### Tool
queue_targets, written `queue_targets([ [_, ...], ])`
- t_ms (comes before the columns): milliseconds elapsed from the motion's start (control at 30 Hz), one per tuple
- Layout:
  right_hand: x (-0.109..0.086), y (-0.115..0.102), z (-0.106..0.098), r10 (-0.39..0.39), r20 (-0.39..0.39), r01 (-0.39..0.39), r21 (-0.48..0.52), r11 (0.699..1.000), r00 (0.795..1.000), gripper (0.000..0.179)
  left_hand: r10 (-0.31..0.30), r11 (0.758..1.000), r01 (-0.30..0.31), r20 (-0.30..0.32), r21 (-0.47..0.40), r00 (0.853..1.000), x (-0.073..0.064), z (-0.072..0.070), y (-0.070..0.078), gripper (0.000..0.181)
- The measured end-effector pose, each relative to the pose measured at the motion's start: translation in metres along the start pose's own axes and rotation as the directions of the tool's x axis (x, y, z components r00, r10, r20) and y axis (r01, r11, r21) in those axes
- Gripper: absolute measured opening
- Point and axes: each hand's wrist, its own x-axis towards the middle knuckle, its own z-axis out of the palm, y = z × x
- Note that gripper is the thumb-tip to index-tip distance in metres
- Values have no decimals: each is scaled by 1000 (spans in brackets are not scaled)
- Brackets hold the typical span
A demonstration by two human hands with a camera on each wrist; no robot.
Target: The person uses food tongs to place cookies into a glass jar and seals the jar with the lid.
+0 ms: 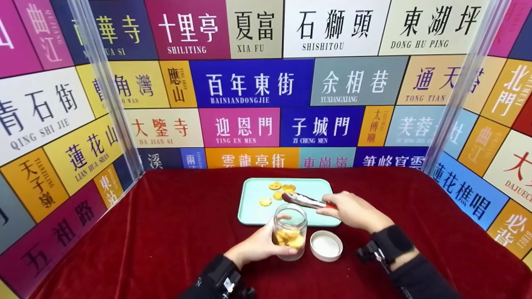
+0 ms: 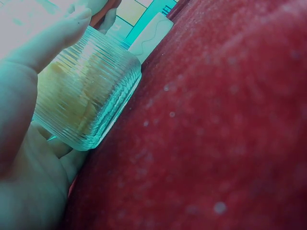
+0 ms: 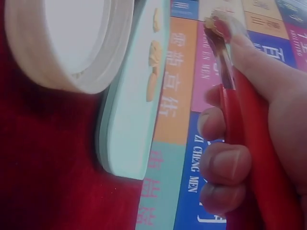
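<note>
My left hand (image 1: 264, 245) grips a ribbed glass jar (image 1: 291, 222), upright and without its lid, part-filled with yellow pieces (image 1: 289, 238). In the left wrist view, the thumb and fingers wrap round the jar (image 2: 91, 91). My right hand (image 1: 351, 209) holds red-handled metal tongs (image 1: 307, 202), their tips beside the jar's mouth and over the tray. Between the tong tips in the right wrist view shows a small yellowish piece (image 3: 210, 26). Several flower-shaped yellow biscuits (image 1: 265, 202) lie on the mint-green tray (image 1: 249, 214).
A round whitish lid (image 1: 326, 246) lies inner side up to the right of the jar, in front of the tray. Dark red cloth (image 1: 178, 224) covers the table. Colourful panels with place names (image 1: 249, 83) stand behind and at both sides.
</note>
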Motion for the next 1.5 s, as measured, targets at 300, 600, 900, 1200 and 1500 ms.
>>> queue_targets([
  [300,-18,3,-5,42,-10,-42,9,999,999,33,-3,1000,3,-4,10,1000,-1,1,-1,91],
  [600,-29,-6,-30,45,-46,-45,3,999,998,28,-17,999,18,-7,30,1000,-1,-2,0,88],
  [900,-34,-25,-46,12,-68,-13,-24,1000,998,29,-13,1000,13,-8,13,1000,-2,1,-1,85],
  [1200,-44,-44,-65,-37,-72,35,-35,999,997,28,18,999,-18,1,26,1000,2,1,1,90],
  [1500,-42,-55,-66,-101,-38,100,-39,994,994,28,15,999,-15,-9,33,1000,-1,-1,0,85],
])
